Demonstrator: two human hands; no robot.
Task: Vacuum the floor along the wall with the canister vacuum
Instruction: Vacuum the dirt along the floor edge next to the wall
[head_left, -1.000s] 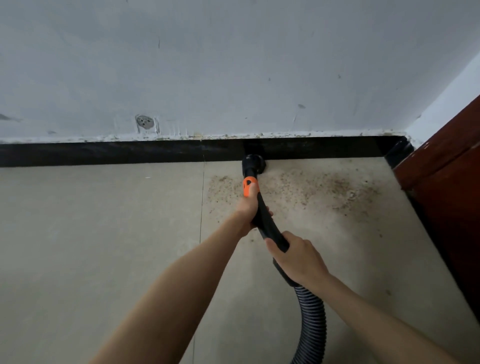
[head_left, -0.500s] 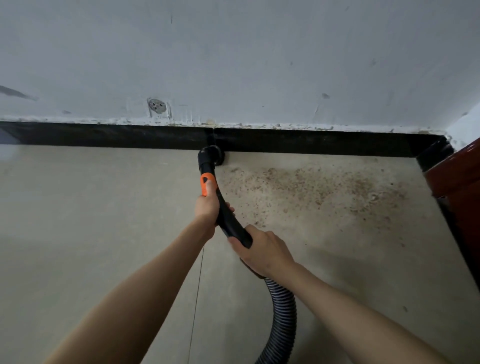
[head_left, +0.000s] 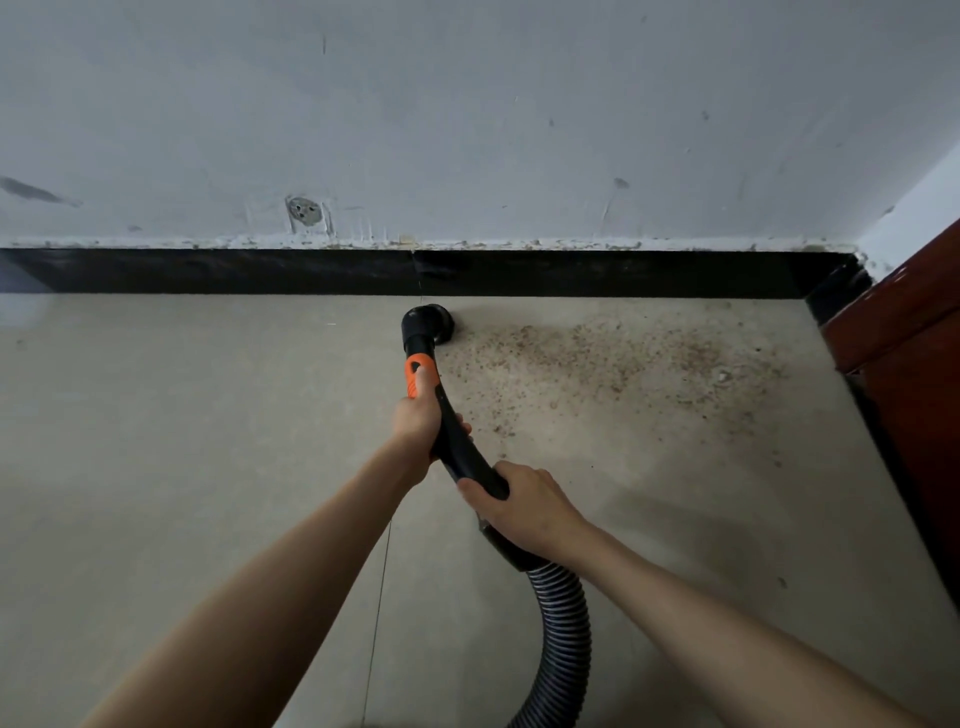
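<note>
Overhead, the head view looks down on a beige tiled floor (head_left: 156, 467) that meets a pale grey wall (head_left: 467, 119). One black baseboard (head_left: 208, 271) runs the full width of the junction, topped by a chipped, white-smeared edge. One thin grout line (head_left: 382, 582) crosses the floor toward the baseboard. One round patched spot (head_left: 304, 211) sits on the wall just above the baseboard, left of centre. One reddish-brown wooden panel (head_left: 914, 353) stands at the right edge, where the baseboard turns the corner.

One patch of brown grit (head_left: 613, 358) is scattered over the floor between the centre and the wooden panel, near the baseboard.

One vacuum wand (head_left: 457, 441), black and curved, reaches forward from the hands. One round black nozzle (head_left: 428, 323) at its front end is down at the floor, just beside the baseboard and at the left edge of the grit. One orange collar (head_left: 418, 371) sits on the wand directly behind the nozzle. One ribbed black hose (head_left: 563, 634) leaves the rear of the wand and curves down out of view at the bottom edge.

Two hands are in view, both bare-armed. The left hand (head_left: 415, 415) grips the wand just behind the orange collar, fingers wrapped around it. The right hand (head_left: 524, 506) grips the wand further back, close to where the hose joins, fingers curled over the top.
</note>
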